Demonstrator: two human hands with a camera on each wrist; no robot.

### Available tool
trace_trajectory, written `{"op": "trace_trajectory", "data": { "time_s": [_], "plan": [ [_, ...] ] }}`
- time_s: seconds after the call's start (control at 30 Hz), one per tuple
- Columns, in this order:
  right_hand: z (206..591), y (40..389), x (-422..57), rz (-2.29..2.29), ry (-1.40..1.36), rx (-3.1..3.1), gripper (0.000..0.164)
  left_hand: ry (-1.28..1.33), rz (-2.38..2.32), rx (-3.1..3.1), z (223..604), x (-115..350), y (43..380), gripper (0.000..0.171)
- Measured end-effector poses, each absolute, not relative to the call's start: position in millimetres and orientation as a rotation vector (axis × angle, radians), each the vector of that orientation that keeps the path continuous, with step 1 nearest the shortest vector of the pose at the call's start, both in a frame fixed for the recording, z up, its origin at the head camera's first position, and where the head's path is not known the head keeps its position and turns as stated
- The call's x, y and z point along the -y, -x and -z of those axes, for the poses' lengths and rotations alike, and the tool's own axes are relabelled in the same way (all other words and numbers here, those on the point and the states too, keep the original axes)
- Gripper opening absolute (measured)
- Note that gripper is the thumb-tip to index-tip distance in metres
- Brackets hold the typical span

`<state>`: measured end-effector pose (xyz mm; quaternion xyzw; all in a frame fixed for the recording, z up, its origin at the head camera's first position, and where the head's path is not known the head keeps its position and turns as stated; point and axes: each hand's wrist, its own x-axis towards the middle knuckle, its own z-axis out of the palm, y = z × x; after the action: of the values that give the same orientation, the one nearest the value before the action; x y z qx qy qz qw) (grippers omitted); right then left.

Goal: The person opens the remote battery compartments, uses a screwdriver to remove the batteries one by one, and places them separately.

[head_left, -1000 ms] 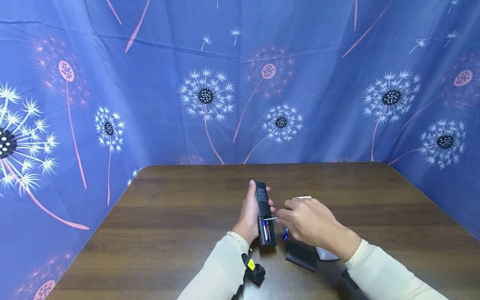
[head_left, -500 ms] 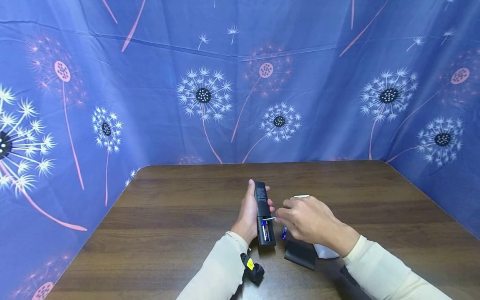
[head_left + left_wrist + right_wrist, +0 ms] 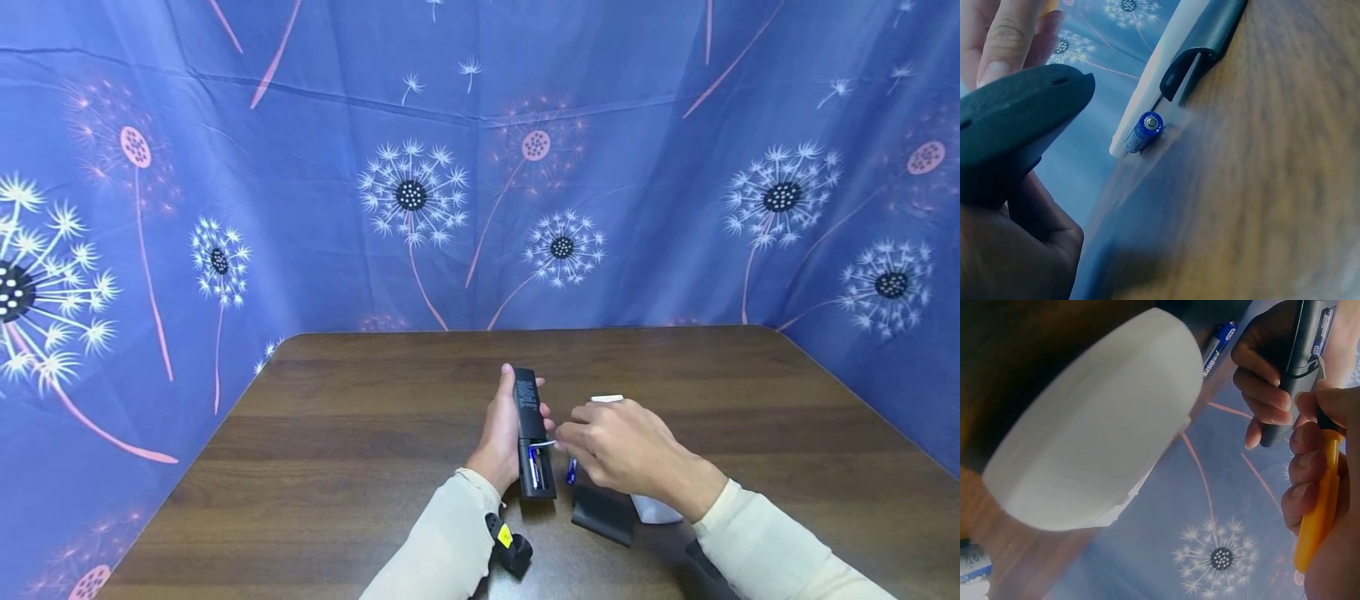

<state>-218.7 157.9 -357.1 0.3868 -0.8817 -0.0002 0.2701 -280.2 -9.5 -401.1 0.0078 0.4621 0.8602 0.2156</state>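
My left hand (image 3: 497,437) grips a black remote control (image 3: 528,408), back side up, with its battery compartment uncovered. A blue battery (image 3: 535,468) lies inside the compartment. My right hand (image 3: 628,446) holds a screwdriver (image 3: 1318,515) by its yellow handle, seen in the right wrist view. Its thin metal shaft (image 3: 543,443) reaches to the upper end of the compartment, by the battery's end. A loose blue battery (image 3: 572,471) lies on the table between the hands, also visible in the left wrist view. The black battery cover (image 3: 603,515) lies just below the right hand.
A white rounded object (image 3: 1094,425) sits under the right hand, largely hidden in the head view. Another blue-and-white cylinder (image 3: 974,562) shows at the right wrist view's corner. The wooden table (image 3: 337,467) ends at a blue dandelion-print curtain (image 3: 480,192).
Both hands keep almost the same pose, with the screwdriver tip staying at the compartment's upper end. The whole head view shifts slightly.
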Motion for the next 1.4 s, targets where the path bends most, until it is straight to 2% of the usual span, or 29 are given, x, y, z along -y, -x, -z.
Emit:
{"op": "trace_trajectory", "data": {
  "time_s": [0.73,1.4],
  "plan": [
    [360.5,217.2,-162.9,-0.019,-1.064,2.308,0.017,-0.037,-2.391,-1.356,405.7,3.5,281.4,0.077],
    [357.3,219.2,-165.5,-0.027,-1.079,2.294,0.01,-0.05,-2.395,-1.365,402.7,7.8,284.4,0.077]
  ]
}}
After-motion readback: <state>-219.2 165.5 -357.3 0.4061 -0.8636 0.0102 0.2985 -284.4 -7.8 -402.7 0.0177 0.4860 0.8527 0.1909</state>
